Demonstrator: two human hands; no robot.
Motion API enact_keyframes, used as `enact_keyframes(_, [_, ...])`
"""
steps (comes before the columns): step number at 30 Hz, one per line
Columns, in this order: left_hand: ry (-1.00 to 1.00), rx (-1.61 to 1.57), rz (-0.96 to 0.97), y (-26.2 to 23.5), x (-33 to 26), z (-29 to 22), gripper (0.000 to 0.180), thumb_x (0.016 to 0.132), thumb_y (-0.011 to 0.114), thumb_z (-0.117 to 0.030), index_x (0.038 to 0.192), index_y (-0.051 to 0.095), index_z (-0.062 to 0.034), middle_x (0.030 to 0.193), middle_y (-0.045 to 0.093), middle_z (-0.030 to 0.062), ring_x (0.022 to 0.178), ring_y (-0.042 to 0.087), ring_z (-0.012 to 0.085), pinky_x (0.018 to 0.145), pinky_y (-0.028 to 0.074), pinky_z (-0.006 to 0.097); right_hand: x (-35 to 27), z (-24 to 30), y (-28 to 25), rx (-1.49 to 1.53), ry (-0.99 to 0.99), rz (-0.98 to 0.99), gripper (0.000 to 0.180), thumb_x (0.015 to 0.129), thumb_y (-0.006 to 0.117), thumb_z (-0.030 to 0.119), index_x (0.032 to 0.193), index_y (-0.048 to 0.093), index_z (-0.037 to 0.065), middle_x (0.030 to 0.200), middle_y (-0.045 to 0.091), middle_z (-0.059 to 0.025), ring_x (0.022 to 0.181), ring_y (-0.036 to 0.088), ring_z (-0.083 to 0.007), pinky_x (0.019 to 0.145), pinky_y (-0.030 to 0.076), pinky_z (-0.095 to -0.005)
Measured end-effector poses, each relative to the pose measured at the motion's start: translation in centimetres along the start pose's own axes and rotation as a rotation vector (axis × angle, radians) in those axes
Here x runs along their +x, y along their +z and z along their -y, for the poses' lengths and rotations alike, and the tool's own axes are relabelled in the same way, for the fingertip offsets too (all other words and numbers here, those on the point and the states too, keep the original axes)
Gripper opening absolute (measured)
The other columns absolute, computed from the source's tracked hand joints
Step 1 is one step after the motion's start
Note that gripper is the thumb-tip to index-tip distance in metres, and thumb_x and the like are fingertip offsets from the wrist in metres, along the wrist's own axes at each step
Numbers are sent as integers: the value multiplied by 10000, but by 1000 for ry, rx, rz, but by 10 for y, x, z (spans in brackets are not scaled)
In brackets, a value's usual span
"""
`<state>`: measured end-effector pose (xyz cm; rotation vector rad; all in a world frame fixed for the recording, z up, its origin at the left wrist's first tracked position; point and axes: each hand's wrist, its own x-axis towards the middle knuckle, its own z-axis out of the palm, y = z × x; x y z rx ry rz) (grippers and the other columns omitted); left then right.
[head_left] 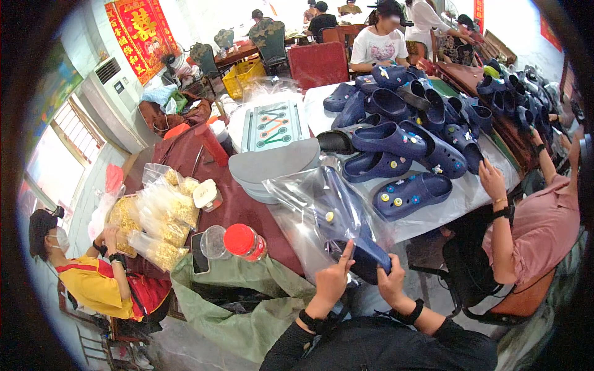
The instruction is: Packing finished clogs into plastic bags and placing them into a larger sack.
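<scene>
A pair of navy foam clogs [371,250] lies partly inside a clear plastic bag [297,204], just in front of me. My right hand [394,281] is closed around the heel end that sticks out of the bag. My left hand [333,281] pinches the bag's near edge beside the clogs, its index finger pointing up along the film; the fingertips' exact hold is partly hidden. A round yellow charm shows through the film. Beyond the bag, a loose navy clog [413,196] with colourful charms rests on the white-covered table [427,226].
Several more navy clogs [390,137] are heaped behind. To the left stand grey stacked pieces [272,164], a red-lidded jar [245,241], a phone [200,253] and bags of small yellow pieces [164,222]. A person in yellow [96,287] sits left; one in pink [538,222] sits right.
</scene>
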<state>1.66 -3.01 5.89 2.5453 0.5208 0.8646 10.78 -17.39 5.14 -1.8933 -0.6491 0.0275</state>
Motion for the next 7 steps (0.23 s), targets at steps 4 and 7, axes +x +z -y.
enact_keyframes(4, [-9, 11, 67, 4, -7, -13, 544, 919, 534, -285, 1425, 340, -240, 456, 460, 121, 374, 480, 271, 394, 373, 391, 12, 6, 0, 97, 122, -68, 244, 820, 608, 128, 1005, 513, 1, 706, 583, -160, 622, 590, -251, 580, 454, -360])
enact_keyframes(7, [-11, -159, 43, 9, -7, -19, 582, 915, 547, -267, 1441, 301, -235, 476, 490, 125, 382, 490, 265, 404, 380, 391, 8, 6, 17, 120, 155, -75, 319, 825, 642, 178, 1056, 483, 26, 719, 587, -142, 618, 580, -249, 579, 453, -350])
